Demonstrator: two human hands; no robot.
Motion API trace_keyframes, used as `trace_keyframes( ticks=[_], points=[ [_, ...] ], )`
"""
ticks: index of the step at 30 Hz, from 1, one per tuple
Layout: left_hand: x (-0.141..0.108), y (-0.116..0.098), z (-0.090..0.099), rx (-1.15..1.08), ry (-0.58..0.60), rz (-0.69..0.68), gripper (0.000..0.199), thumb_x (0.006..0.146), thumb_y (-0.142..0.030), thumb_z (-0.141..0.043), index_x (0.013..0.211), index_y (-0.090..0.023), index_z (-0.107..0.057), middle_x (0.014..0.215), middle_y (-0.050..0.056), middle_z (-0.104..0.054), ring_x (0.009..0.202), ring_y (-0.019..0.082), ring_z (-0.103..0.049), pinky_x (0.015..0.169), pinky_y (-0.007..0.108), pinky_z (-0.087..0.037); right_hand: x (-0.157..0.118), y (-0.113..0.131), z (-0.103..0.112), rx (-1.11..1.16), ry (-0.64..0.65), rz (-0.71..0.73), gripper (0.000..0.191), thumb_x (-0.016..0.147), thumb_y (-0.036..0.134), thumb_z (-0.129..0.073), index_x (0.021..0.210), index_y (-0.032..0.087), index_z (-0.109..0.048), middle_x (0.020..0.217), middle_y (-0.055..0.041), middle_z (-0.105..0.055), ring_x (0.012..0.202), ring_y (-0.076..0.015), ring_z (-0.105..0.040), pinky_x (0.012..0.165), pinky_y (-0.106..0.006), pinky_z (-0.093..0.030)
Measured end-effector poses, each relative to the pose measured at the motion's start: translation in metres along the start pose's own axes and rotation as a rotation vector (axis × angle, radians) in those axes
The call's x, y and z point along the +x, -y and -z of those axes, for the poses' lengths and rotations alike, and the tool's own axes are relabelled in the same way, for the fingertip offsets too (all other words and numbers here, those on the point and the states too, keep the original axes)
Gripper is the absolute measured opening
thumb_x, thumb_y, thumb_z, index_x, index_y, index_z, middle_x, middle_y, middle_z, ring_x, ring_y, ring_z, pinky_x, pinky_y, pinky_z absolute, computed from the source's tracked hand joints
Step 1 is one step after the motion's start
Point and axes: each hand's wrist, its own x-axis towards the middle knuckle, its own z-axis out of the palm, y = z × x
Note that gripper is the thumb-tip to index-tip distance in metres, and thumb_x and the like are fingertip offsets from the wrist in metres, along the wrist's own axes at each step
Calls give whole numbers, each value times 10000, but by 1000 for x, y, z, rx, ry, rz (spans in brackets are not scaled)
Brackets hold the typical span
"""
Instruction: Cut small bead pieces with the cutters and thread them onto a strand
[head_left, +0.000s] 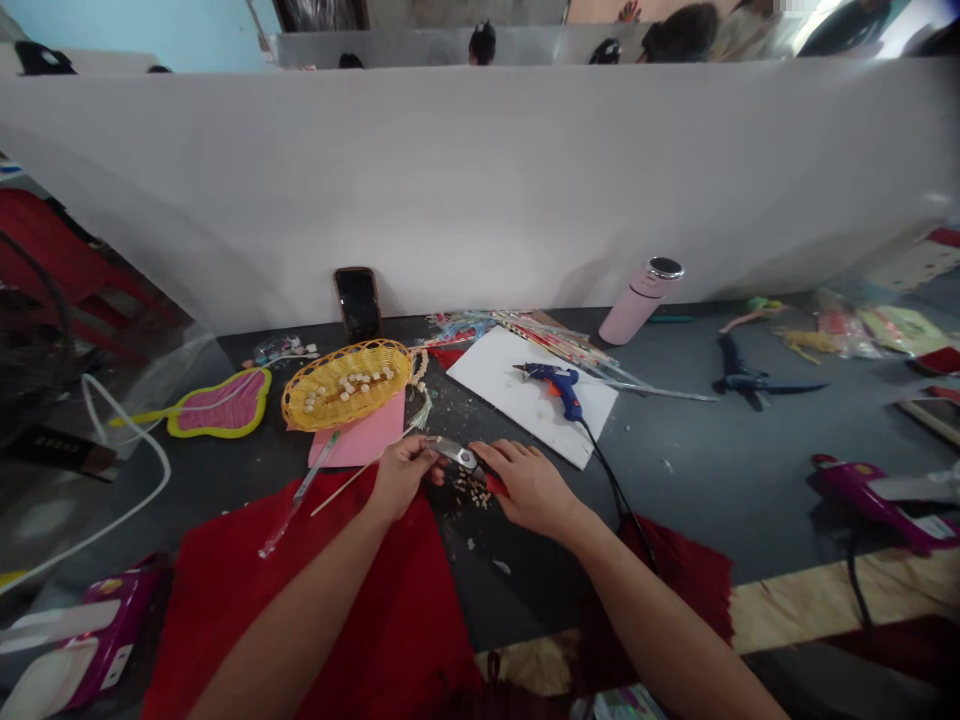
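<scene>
My right hand [532, 485] is closed around the red handle of a pair of pruning shears [452, 452], whose metal blades point left. At the blade tips, the fingers of my left hand [405, 475] are pinched together; what they hold is too small to make out. A thin wooden stick [345, 487] runs slantwise just beside my left hand, and I cannot tell whether the hand touches it. Below the shears, small cut wooden bits [472, 490] lie scattered on the dark table. Behind my left hand stands a yellow woven basket [330, 408] with several small pale pieces in it.
A blue glue gun [559, 388] rests on a white board [517, 410], its cord trailing toward me. Red cloth [315, 590] covers the front left. A phone [358, 305] and a pink bottle [634, 308] stand by the white partition [480, 190]. A pink-and-yellow paddle shape [221, 405] lies left.
</scene>
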Motion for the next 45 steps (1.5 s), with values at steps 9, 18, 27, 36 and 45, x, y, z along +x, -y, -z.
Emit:
trace_keyframes(
  ticks=[9,18,27,36,45],
  points=[
    [2,2,3,-40,57,59,164,704,-288,-647,723,-128,-622,603,3,-635,431,80,-540,443,201,-464,-1,-3,1,38,-6,46,559,805,192,-463,1349,225,-337,1152,-95,-528,1015,-224,-500,873,-327,-374],
    [0,2,0,18,20,26,213,731,-334,-633,753,-122,-632,640,15,-637,468,90,-549,466,216,-490,-1,6,-1,58,47,-55,547,807,201,-482,1338,239,-356,1122,-84,-548,979,-208,-545,839,-283,-385],
    [1,-2,-3,-75,-52,4,245,673,-324,-699,824,-140,-643,687,-12,-637,533,85,-560,541,205,-489,1,6,-7,48,-32,-84,602,788,183,-491,1365,234,-324,1171,-91,-527,1039,-222,-513,894,-301,-369],
    [2,0,-1,-55,-36,18,138,688,-261,-657,725,-130,-634,620,-10,-619,493,83,-541,496,208,-488,0,3,-4,-23,-18,-19,584,820,220,-470,1378,247,-299,1218,-98,-499,1068,-249,-473,879,-357,-356],
    [3,5,2,-65,-21,39,129,694,-253,-647,735,-132,-632,619,-7,-629,486,80,-548,484,201,-491,1,4,-3,33,-3,-13,545,813,199,-468,1344,235,-352,1142,-87,-536,1015,-217,-512,877,-303,-374]
  ],
)
